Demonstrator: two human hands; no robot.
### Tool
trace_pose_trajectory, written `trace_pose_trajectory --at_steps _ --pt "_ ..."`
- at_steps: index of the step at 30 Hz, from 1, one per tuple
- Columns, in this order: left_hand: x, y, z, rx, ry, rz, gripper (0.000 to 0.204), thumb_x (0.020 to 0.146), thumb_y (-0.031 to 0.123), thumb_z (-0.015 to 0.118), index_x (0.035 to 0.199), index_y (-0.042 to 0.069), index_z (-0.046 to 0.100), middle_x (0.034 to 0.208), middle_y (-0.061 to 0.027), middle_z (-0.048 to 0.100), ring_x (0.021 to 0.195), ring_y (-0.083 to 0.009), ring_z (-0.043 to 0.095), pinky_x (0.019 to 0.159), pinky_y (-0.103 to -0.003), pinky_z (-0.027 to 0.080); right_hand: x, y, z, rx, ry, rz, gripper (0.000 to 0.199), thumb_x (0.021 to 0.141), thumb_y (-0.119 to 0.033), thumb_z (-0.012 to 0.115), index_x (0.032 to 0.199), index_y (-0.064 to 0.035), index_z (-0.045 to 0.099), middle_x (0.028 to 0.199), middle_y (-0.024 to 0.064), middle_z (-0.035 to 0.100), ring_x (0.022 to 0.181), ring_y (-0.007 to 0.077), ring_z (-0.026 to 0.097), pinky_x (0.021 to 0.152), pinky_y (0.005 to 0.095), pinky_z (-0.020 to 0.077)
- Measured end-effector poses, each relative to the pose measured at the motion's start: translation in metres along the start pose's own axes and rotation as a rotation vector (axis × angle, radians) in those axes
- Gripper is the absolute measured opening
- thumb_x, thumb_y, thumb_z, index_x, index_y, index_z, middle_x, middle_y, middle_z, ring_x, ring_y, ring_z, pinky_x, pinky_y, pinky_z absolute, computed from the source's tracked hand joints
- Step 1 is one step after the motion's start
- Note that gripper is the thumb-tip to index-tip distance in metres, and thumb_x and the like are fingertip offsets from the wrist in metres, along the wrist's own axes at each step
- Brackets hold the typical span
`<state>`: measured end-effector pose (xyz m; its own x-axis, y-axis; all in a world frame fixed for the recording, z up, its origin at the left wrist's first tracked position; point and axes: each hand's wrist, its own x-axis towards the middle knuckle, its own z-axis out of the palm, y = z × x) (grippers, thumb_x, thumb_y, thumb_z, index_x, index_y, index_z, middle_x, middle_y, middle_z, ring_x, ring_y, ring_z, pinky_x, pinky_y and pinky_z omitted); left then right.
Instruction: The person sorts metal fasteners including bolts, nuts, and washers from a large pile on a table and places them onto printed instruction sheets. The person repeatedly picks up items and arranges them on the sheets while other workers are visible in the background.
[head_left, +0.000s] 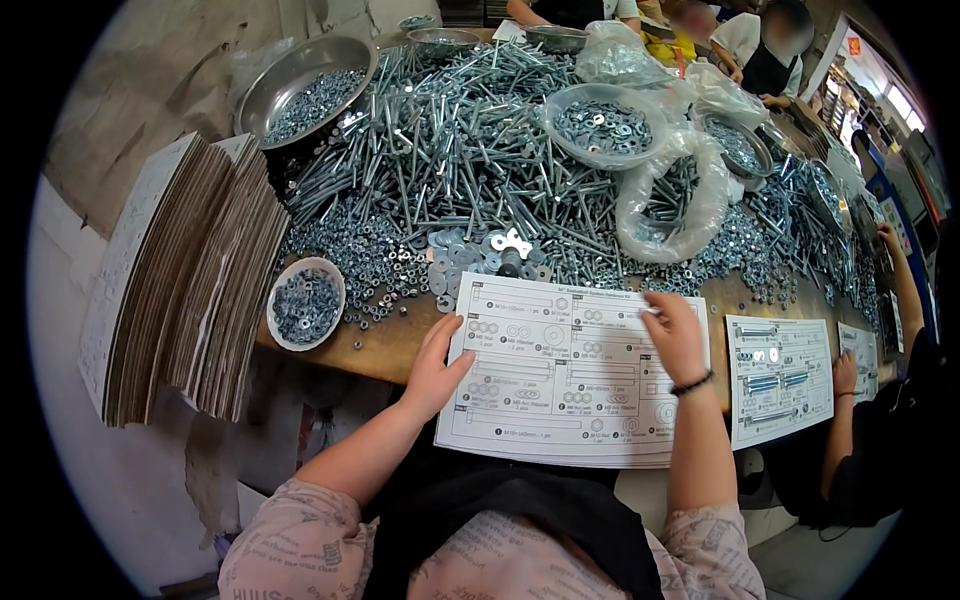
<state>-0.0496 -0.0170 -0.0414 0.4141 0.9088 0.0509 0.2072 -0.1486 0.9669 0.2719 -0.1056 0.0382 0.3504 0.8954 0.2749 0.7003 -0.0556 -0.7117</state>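
A printed sheet (520, 400) with rows of line drawings of bolts, nuts and washers lies in front of me, tilted toward me at the table's front edge. My left hand (437, 365) grips its left edge, with the thumb on the printed side. Over the sheet's upper right part lies my right hand (676, 338), fingers bent and a little apart. No part shows between them. Just beyond the sheet's top edge are large flat washers (455, 262) and a small dark upright knob (510, 262).
Long bolts (440, 150) are heaped across the table, with loose nuts (350, 245) before them. A white bowl (341, 290), steel basin (362, 72), clear tub (600, 163) and plastic bag (630, 225) stand around. Cardboard stacks (150, 280) rise left. A co-worker's hand (845, 372) is at the right.
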Motion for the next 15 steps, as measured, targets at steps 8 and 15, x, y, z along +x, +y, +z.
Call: trace_pose_trajectory --at_steps 8,15 --pt "0.000 0.001 0.000 0.037 0.024 0.046 0.051 0.078 0.012 0.060 0.125 -0.001 0.042 0.134 -0.0181 0.037 0.125 -0.0296 0.034 0.102 -0.036 0.028 0.089 -0.035 0.124 -0.374 -0.211 -0.108 0.021 0.075 -0.023 0.065 0.091 -0.0096 0.063 0.087 0.0112 0.056 0.086 0.0291 0.055 0.072 0.0386 0.0469" --pt "0.000 0.009 -0.004 0.085 -0.009 0.042 0.048 0.078 0.011 0.060 0.122 -0.001 0.045 0.134 -0.0173 0.037 0.125 -0.0298 0.035 0.102 -0.036 0.029 0.090 -0.026 0.125 -0.252 -0.089 -0.168 0.013 0.078 -0.019 0.058 0.076 -0.0079 0.064 0.079 0.0100 0.057 0.078 0.0300 0.056 0.066 0.0396 0.0465"
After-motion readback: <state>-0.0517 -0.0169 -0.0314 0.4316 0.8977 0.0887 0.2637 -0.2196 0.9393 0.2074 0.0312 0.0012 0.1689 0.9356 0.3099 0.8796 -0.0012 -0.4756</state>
